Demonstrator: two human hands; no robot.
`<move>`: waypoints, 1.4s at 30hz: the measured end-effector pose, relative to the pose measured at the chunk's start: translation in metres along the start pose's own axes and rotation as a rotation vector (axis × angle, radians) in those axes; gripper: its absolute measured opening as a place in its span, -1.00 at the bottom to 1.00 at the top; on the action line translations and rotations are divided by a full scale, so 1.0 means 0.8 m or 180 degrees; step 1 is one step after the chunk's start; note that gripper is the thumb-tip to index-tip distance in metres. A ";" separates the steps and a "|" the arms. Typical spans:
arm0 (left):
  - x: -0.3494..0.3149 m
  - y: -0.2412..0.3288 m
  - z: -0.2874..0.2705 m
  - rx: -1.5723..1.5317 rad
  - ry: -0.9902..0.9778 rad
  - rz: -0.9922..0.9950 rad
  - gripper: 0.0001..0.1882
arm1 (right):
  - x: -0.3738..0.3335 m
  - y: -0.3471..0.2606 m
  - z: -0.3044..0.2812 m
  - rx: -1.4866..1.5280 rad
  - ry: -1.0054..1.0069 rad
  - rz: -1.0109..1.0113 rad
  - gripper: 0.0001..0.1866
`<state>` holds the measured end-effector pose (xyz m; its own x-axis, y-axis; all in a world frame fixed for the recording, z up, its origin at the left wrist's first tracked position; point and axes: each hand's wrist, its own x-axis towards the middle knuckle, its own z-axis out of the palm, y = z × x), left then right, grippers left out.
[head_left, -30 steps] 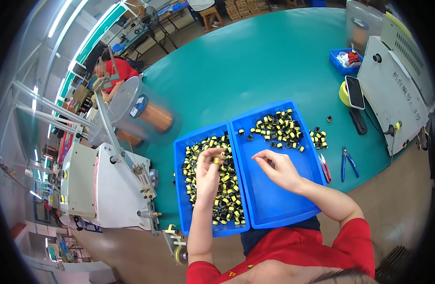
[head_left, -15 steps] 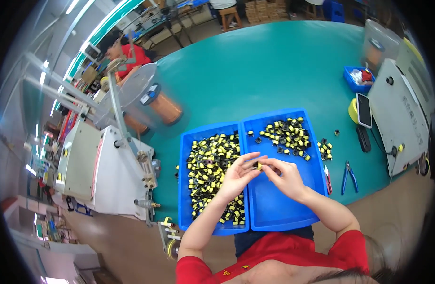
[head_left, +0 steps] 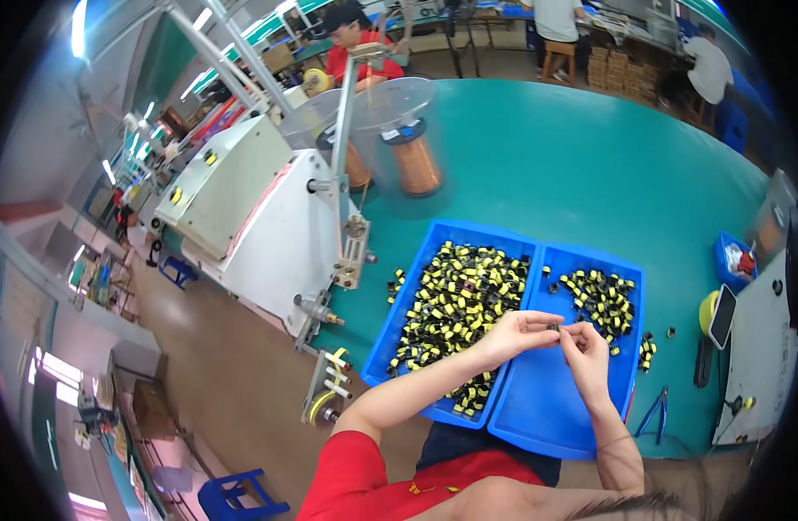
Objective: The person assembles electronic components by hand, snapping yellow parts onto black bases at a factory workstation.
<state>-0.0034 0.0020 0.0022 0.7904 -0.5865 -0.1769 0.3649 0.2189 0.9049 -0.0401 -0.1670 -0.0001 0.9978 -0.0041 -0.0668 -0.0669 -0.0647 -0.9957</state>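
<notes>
Head view: left hand (head_left: 522, 334) and right hand (head_left: 586, 352) are brought together just right of frame centre, above the blue trays. One small dark part (head_left: 554, 328) is pinched at the fingertips, thumb and fingers of both hands closed on it; most of it is hidden by the fingers. Left forearm is laid across the left tray (head_left: 490, 233); right wrist is bent over the right tray (head_left: 538, 395).

Left tray is heaped with black-and-yellow parts (head_left: 459, 291), spread over nearly its whole floor. In the right tray, a smaller pile (head_left: 603, 300) is gathered at the far end, with its near half bare. Both trays are set side by side on the green table (head_left: 538, 156).

Right of the trays, a short row of loose parts (head_left: 647, 352) is seen beside the wall, one single part (head_left: 670, 332) farther right. Blue-handled pliers (head_left: 663, 410) are laid lower right. Phone (head_left: 722, 317) is leaned against a yellow roll (head_left: 706, 311) at the right; small blue bin (head_left: 729, 265) is placed above them.

Left of centre, white machine (head_left: 286, 243) is mounted at the table edge; copper-coloured spool (head_left: 416, 165) is enclosed in a clear cylinder, upper centre. Co-worker in red (head_left: 336, 62) is seated upper left.
</notes>
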 end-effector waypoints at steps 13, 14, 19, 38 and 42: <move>0.003 0.016 -0.013 0.0319 0.0173 -0.0118 -0.62 | 0.002 -0.018 -0.004 0.1106 -0.0576 0.0784 -0.90; 0.002 0.016 -0.013 0.0317 0.0158 -0.0129 -0.62 | 0.002 -0.017 -0.005 0.1215 -0.0613 0.0813 -0.90; 0.002 0.004 -0.014 -0.0773 -0.0184 -0.0376 -0.66 | -0.003 -0.009 -0.001 0.1553 -0.0483 0.0688 -0.89; 0.005 0.025 -0.026 -0.0649 -0.0363 -0.0312 -0.62 | 0.005 -0.004 -0.012 0.1520 -0.0386 0.0259 -0.83; 0.006 0.019 -0.028 -0.0653 -0.0241 -0.0252 -0.60 | 0.003 -0.001 -0.010 0.1507 -0.0446 -0.0001 -0.82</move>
<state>0.0170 0.0198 0.0062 0.7190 -0.6633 -0.2076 0.5227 0.3193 0.7905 -0.0378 -0.1747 0.0013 0.9903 0.1322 -0.0421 -0.0917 0.3960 -0.9137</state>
